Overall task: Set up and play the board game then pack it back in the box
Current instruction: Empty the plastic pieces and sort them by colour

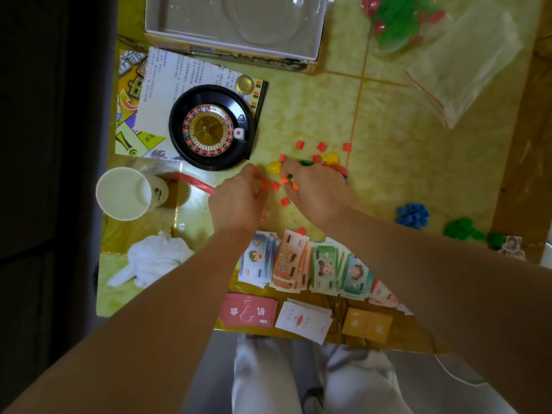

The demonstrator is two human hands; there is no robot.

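Small red house pieces (321, 146) lie scattered on the yellow-green table, with yellow pawns (331, 158) among them. My left hand (239, 198) hovers over the red pieces, fingers curled around a few of them. My right hand (313, 186) pinches small orange-red pieces at its fingertips. A black roulette wheel (211, 127) with a white die on its rim sits on the folded board and rule sheet (179, 76). Stacks of play money (304, 264) and card decks (248, 312) lie near the table's front edge. The open game box (233, 52) stands at the back.
A white paper cup (127, 192) stands at the left, with a crumpled white tissue (155, 258) below it. Blue pieces (413, 215) and green pieces (461, 228) are piled at the right. Plastic bags (466, 64), one holding green and red pieces, lie at the back right.
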